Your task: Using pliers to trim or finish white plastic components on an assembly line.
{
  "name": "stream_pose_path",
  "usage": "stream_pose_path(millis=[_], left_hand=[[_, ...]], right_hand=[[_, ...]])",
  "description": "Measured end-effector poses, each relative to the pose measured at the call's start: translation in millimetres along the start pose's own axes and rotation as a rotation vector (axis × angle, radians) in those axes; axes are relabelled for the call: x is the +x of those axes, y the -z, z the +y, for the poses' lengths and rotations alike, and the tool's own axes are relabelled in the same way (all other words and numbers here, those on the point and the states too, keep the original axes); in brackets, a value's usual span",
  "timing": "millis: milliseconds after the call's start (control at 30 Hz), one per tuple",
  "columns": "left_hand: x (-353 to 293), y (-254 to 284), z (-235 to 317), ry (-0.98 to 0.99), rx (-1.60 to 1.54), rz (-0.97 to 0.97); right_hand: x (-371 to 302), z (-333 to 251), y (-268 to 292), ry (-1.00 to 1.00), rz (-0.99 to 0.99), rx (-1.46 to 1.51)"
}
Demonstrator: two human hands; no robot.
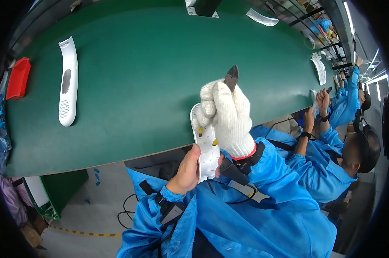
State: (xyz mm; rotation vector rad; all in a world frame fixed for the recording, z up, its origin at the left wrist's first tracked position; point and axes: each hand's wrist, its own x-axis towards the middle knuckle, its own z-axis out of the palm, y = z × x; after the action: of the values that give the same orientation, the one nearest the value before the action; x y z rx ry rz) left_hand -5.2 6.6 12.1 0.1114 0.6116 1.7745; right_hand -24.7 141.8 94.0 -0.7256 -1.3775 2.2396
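Note:
My bare left hand (186,170) grips a curved white plastic shell (208,157) at the table's near edge, its hollow side with small studs turned up. My right hand (228,114), in a white knitted glove with a red cuff, is closed round a pair of nippers (231,77). Their dark pointed jaws stick up beyond the fist, pointing away from me. Yellow handle ends show below the fingers, over the shell. The glove covers the shell's upper part, so whether they touch there I cannot tell.
On the green table (130,86) a long white casing (68,84) lies at left, near a red tray (18,78). Another white piece (262,17) lies at the far right, and more white parts (319,69) beyond. A co-worker (327,159) sits close on my right.

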Motion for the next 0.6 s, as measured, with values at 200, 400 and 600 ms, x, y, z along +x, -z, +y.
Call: stream_pose_path(millis=[200,400,600], left_hand=[[3,-3,-4,-0.082,-0.054,-0.038],[3,-5,-7,-0.132,0.026,0.019],[-2,1,-14,-0.076,0.031,0.046]], right_hand=[[-8,-12,4,0.064,0.091,-0.339],[-12,-10,3,0.061,0.059,-0.417],[-12,-6,3,0.109,0.089,-0.424]])
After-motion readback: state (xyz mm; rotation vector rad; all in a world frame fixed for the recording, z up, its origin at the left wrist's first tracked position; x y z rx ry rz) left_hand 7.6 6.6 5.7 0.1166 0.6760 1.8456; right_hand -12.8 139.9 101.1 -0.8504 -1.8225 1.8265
